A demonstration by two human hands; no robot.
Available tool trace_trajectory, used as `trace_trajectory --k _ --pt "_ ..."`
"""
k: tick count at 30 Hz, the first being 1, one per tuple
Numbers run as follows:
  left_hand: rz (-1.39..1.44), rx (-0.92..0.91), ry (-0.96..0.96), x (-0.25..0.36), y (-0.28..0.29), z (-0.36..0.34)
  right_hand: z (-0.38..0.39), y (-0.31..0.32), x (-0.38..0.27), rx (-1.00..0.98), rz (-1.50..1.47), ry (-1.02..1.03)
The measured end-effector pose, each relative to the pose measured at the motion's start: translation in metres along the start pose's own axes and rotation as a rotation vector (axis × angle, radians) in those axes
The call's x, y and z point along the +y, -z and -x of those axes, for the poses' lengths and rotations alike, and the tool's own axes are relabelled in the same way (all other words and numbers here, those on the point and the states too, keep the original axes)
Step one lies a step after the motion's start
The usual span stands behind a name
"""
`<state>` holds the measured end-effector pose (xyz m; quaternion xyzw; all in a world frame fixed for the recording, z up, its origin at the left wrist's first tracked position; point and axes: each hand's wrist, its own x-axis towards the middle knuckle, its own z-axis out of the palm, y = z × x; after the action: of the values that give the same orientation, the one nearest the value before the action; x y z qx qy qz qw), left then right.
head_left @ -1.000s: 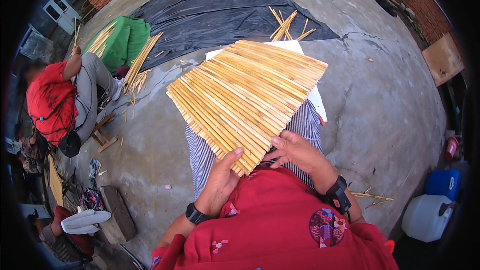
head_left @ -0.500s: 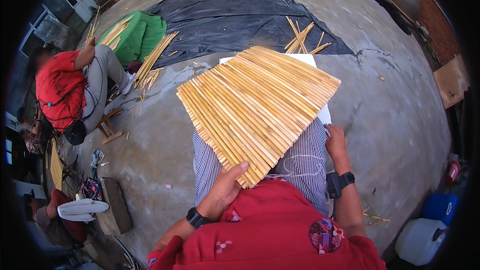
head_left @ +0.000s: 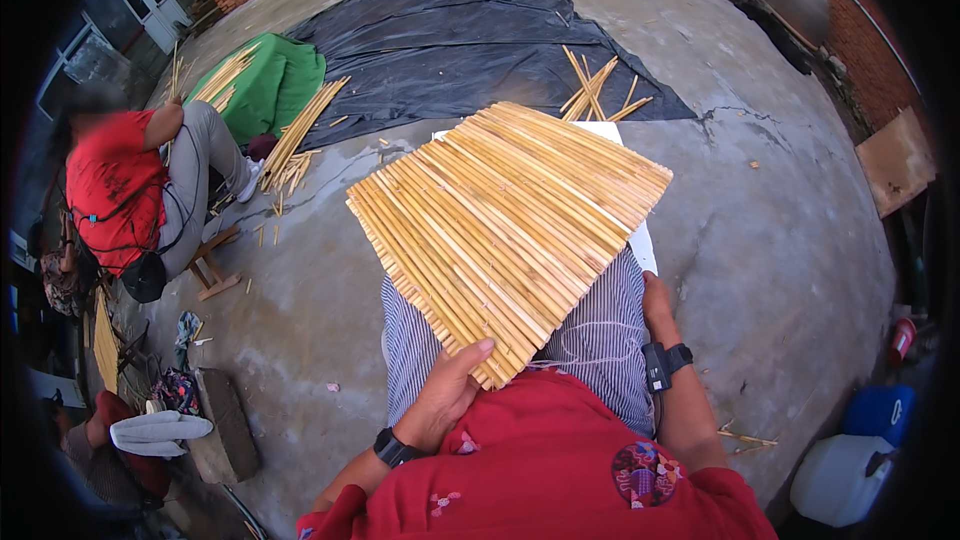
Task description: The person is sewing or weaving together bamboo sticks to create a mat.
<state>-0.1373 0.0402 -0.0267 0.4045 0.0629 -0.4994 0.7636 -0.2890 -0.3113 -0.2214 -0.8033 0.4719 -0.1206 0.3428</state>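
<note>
A fan-shaped mat of yellow reed sticks (head_left: 510, 240) lies tilted over my lap, with a white board (head_left: 643, 252) showing beneath it. My left hand (head_left: 452, 388) grips the mat's near corner, thumb on top, fingers hidden underneath. My right hand (head_left: 656, 305) is at the right side of my lap, beside the board's lower edge, its fingers mostly hidden. A loose pale thread (head_left: 590, 329) loops across my striped trousers (head_left: 415, 325).
A person in red (head_left: 115, 185) sits at left near reed bundles (head_left: 305, 125) and green cloth (head_left: 285, 70). A dark sheet (head_left: 430, 30) lies ahead. A stone block (head_left: 225, 420) is at lower left, jugs (head_left: 840, 480) at lower right, another person (head_left: 110, 445) behind the block.
My right hand has left the mat's lower edge and moved right and forward to beside the white board, uncovering the thread. My left hand still holds the mat's corner.
</note>
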Motion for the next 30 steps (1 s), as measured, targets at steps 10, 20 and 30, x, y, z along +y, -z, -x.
trace_trajectory --k 10,20,30 --pt "-0.024 0.014 -0.004 0.003 0.006 0.003 0.084 0.092 -0.079 -0.034 -1.488 -0.018" --pt "-0.028 -0.003 -0.030 -0.001 0.005 0.002 0.136 0.153 -0.134 -0.447 -1.923 0.414" --pt "-0.038 -0.001 -0.048 0.001 0.004 0.006 0.184 0.181 -0.163 -0.532 -1.711 0.702"
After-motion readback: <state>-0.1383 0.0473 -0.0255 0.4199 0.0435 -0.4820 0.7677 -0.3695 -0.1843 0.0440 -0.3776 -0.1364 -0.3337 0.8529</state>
